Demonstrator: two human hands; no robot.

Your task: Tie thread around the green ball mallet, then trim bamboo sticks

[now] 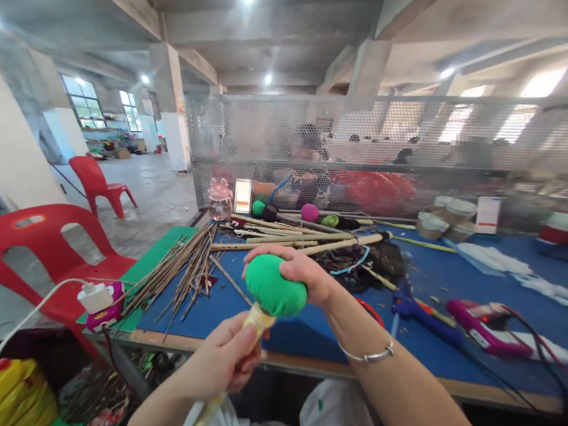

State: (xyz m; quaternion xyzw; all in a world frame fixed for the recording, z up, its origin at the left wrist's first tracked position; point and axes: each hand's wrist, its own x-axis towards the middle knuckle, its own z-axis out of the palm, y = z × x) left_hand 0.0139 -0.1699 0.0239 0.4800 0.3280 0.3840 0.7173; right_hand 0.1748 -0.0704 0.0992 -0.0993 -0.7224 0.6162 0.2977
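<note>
My left hand [226, 358] is closed round a pale wooden stick [257, 319] just below its padded green cloth head [269, 285]. My right hand [299, 273] is wrapped over the top and far side of that green head, a silver bangle [369, 355] on its wrist. I hold the piece above the near edge of the blue-topped table [400, 358]. The stick's lower end is hidden behind my left hand.
A bundle of thin sticks [183, 270] lies left on the table. More sticks with coloured heads [307, 232] lie farther back. Glue guns [479, 325] with cables rest at right. Red chairs [54, 251] stand left. A person sits behind the mesh fence [396, 137].
</note>
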